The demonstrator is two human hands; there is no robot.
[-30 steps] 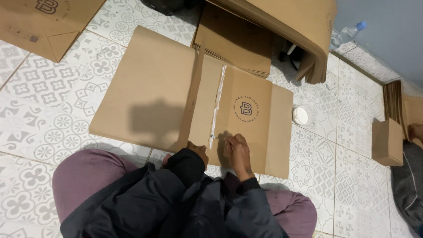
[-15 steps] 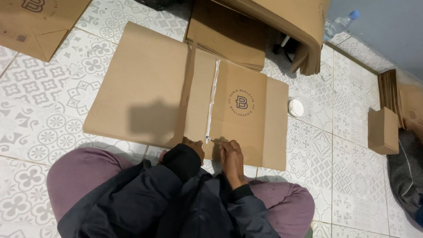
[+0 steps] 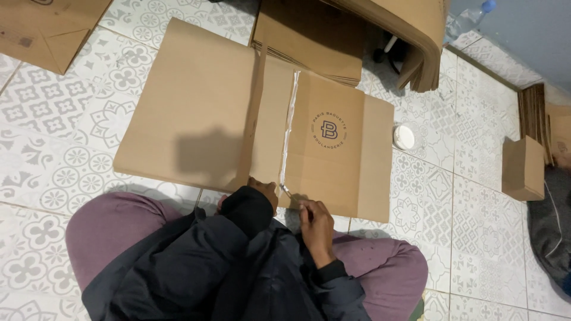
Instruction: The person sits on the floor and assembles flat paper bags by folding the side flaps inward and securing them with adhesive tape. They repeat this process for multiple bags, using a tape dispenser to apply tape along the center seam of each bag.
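Note:
A large flattened cardboard box (image 3: 202, 107) lies on the patterned tile floor in front of my crossed legs. A pale shiny strip (image 3: 289, 128) runs along its middle seam. My left hand (image 3: 260, 189) presses on the near edge of the cardboard beside the seam's lower end. My right hand (image 3: 315, 223) is just right of it, fingers pinched on the loose end of the strip (image 3: 286, 190) coming off the seam. A round printed mark sits on the right panel.
A stack of flat cardboard sheets (image 3: 309, 38) lies beyond the box, with a folded bundle (image 3: 416, 30) at the top right. A small white round object (image 3: 404, 137) rests on the tiles. A small closed carton (image 3: 523, 169) stands right. More cardboard (image 3: 47, 30) lies top left.
My right hand has drawn back from the cardboard's near edge toward my lap, pulling the strip end with it. The left hand stays at the seam's lower end.

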